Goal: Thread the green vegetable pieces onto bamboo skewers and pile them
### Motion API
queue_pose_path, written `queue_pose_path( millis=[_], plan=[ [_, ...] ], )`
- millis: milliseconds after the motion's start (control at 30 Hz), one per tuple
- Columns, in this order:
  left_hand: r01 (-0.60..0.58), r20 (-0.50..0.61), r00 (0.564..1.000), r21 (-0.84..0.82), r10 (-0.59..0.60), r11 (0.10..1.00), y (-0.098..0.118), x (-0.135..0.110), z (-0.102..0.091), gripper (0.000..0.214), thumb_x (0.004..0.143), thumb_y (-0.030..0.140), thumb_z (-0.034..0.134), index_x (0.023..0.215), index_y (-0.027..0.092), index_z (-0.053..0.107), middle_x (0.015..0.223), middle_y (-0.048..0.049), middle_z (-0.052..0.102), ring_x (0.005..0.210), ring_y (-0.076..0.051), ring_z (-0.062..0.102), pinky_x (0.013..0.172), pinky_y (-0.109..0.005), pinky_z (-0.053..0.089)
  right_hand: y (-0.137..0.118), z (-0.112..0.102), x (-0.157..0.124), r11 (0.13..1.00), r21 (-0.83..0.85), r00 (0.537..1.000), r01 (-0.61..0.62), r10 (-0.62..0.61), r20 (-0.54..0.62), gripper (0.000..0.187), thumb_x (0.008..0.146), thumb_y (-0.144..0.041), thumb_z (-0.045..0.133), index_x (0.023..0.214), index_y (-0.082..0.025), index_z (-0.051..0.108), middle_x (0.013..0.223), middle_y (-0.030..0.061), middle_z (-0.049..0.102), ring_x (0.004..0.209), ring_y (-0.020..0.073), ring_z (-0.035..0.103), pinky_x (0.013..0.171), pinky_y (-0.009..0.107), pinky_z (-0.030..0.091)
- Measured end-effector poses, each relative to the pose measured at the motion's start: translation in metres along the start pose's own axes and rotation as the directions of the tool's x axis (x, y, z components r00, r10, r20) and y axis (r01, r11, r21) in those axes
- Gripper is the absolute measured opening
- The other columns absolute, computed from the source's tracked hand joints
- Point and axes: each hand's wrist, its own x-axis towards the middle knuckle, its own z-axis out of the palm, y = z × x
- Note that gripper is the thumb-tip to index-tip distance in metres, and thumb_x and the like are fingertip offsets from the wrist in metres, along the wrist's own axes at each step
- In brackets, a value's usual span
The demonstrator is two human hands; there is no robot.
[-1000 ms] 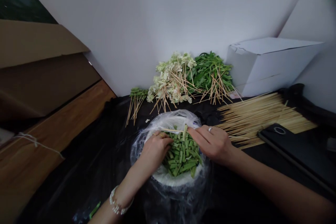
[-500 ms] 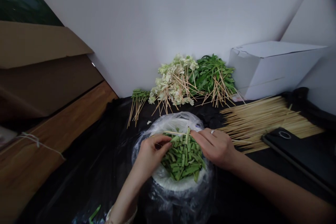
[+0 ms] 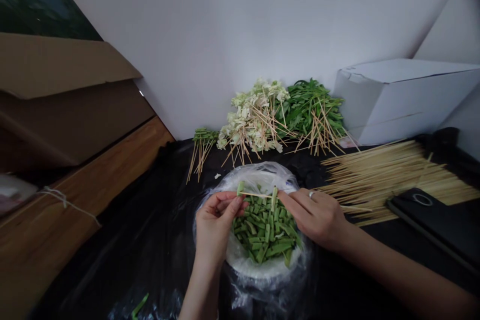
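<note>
Over a plastic-lined bowl (image 3: 240, 265) of cut green bean pieces (image 3: 262, 232), both my hands are raised. My left hand (image 3: 219, 215) pinches a green bean piece (image 3: 240, 188) between thumb and fingers, at the tip of a thin wooden skewer (image 3: 258, 194). My right hand (image 3: 317, 215), with a ring on one finger, is closed on the skewer. Another green bean piece (image 3: 274, 198) sits crosswise on the skewer beside the right fingertips. The skewer lies roughly level between the two hands.
Behind the bowl lie skewered green beans (image 3: 205, 136), skewered pale leaves (image 3: 251, 115) and skewered dark greens (image 3: 315, 110). Loose skewers (image 3: 378, 175) and a black phone-like device (image 3: 431, 220) are at the right. A white box (image 3: 405, 100) and a cardboard box (image 3: 71, 105) flank the black sheet (image 3: 157, 220).
My left hand has come up from the bean pile with a bean piece and brought it to the skewer's tip. My right hand keeps its hold. The view has shifted slightly.
</note>
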Motion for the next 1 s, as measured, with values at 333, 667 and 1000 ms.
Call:
queue_pose_path(
  millis=[333, 667, 1000],
  plan=[
    [-0.051, -0.053, 0.997, -0.006, 0.051, 0.999, -0.001, -0.004, 0.003, 0.019, 0.066, 0.024, 0.082, 0.076, 0.015, 0.069, 0.07, -0.0018, 0.076, 0.063, -0.014, 0.072, 0.06, -0.02, 0.057, 0.0, 0.001, 0.0, 1.0, -0.031, 1.0, -0.003, 0.003, 0.001, 0.03, 0.089, -0.006, 0.048, 0.116, -0.008, 0.062, 0.074, 0.0041, 0.063, 0.063, 0.0151, 0.048, 0.057, 0.033, 0.033],
    [-0.072, -0.059, 0.995, 0.061, 0.076, 0.996, -0.006, -0.005, 0.0, 0.017, 0.07, 0.025, 0.08, 0.078, 0.016, 0.068, 0.076, -0.0027, 0.077, 0.066, -0.015, 0.072, 0.063, -0.024, 0.058, -0.001, 0.001, 0.0, 1.0, -0.024, 1.0, -0.016, 0.016, -0.002, 0.03, 0.088, -0.005, 0.049, 0.114, -0.007, 0.063, 0.074, 0.0043, 0.062, 0.062, 0.0158, 0.047, 0.056, 0.033, 0.033],
    [-0.232, -0.032, 0.965, 0.363, 0.261, 0.902, -0.016, -0.012, 0.001, 0.016, 0.077, 0.03, 0.076, 0.086, 0.018, 0.072, 0.08, -0.0036, 0.075, 0.071, -0.017, 0.07, 0.068, -0.027, 0.056, -0.002, 0.0, 0.002, 0.999, -0.038, 1.0, -0.005, 0.004, -0.012, 0.03, 0.088, -0.006, 0.048, 0.114, -0.006, 0.062, 0.073, 0.004, 0.061, 0.06, 0.0149, 0.047, 0.055, 0.033, 0.033]
  ],
)
